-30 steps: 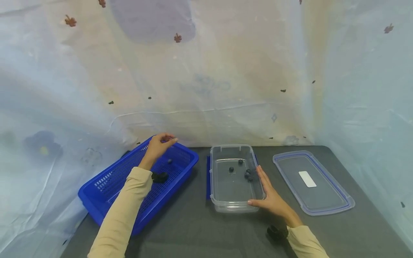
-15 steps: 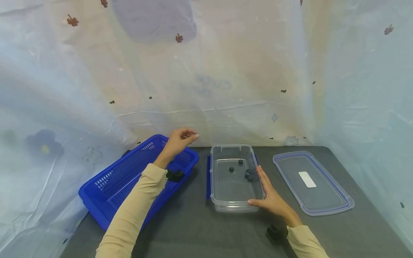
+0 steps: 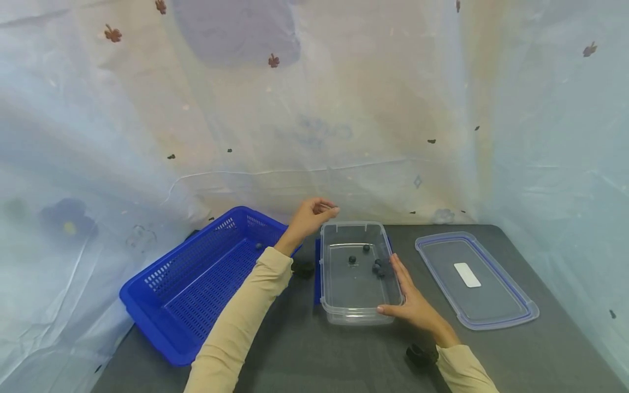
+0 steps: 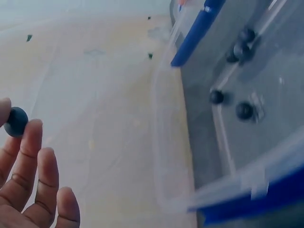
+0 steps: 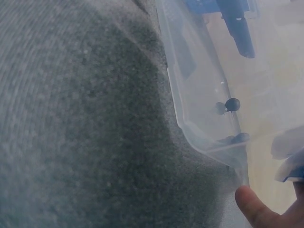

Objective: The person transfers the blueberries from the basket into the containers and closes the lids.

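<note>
1. Left hand [image 3: 309, 215] is up over the far-left corner of the clear tub [image 3: 328, 284], fingers curled, pinching one dark berry [image 4: 16, 121] at the fingertips; the left wrist view shows it plainly.
2. Right hand [image 3: 410, 297] lies flat along the tub's right wall, fingers straight, thumb at the near corner, holding nothing.
3. Count inside the tub: four berries [image 3: 352, 258] by the head view, two lying apart and two clustered close against the right wall near the right hand's fingertips.
4. One more berry [image 3: 258, 246] sits alone in the blue basket [image 3: 162, 284], near its far end.
5. That makes six berries in sight, one tub, one basket, one lid.
6. The lid [image 3: 496, 316] lies flat on the grey bench [image 3: 304, 349] to the right of the tub, well apart from both hands, a white label at its middle.
7. A blue strip [image 3: 316, 273] shows along the tub's left side, between tub and basket.
8. A pale patterned sheet [image 3: 314, 109] hangs behind and at both sides of the bench.
</note>
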The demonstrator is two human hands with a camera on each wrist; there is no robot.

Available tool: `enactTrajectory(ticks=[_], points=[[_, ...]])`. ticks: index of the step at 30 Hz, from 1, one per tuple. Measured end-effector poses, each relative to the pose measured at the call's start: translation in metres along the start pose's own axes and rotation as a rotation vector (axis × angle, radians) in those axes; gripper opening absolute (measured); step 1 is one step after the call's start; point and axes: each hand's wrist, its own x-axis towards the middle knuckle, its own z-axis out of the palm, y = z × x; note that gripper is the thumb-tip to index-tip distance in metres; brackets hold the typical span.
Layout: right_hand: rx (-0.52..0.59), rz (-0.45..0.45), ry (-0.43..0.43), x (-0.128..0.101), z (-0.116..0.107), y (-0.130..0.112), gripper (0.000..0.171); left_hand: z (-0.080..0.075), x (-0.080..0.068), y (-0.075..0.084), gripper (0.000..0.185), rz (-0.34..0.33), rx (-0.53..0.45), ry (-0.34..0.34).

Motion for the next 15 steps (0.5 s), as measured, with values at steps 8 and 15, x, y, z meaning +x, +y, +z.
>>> enactTrajectory(ticks=[8,15], points=[[0.003,0.02,-0.002,-0.001,-0.001,0.0,0.117,0.042,0.011,-0.001,0.028,-0.045,-0.007,0.014],[-0.001,0.026,-0.008,0.0,-0.002,0.0,0.117,0.076,0.017,-0.007,0.027,-0.096,0.019,0.028]])
